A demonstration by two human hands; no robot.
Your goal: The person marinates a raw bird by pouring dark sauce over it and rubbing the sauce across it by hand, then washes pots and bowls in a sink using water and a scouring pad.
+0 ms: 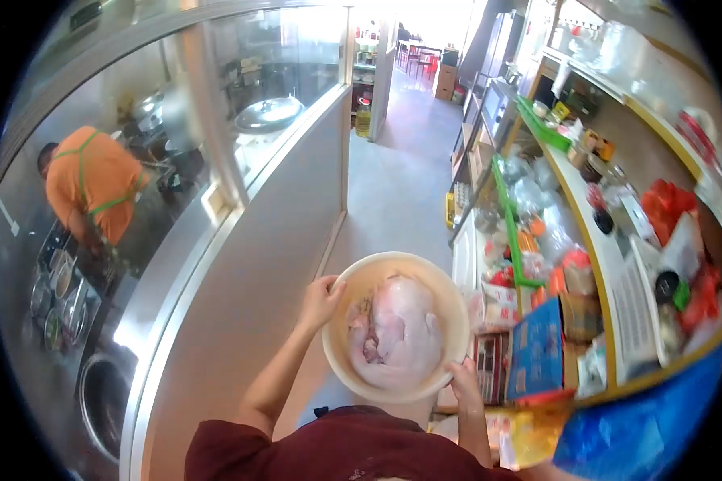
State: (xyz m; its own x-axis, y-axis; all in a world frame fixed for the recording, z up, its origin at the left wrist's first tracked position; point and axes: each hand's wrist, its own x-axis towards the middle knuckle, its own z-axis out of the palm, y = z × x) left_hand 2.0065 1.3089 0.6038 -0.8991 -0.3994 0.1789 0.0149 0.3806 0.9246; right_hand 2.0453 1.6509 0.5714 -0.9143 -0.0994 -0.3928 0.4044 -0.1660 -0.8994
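Observation:
In front of my body is a round cream-coloured basin [334,341], held up between both hands. Inside it lies a large piece of pale raw meat [405,321], pinkish white, with a darker ragged part on its left side; its exact kind I cannot make out. My left hand [322,300] grips the rim at the upper left, fingers closed on the edge. At the lower right, my right hand [464,378] is closed on the rim too. The undersides of the basin and some fingers are hidden.
A half-wall with windows [253,232] runs along the left; behind it a person in an orange top [96,184] bends over a counter. Crowded shelves [586,232] line the right, with a blue box [535,349]. The grey floor [401,184] stretches ahead between them.

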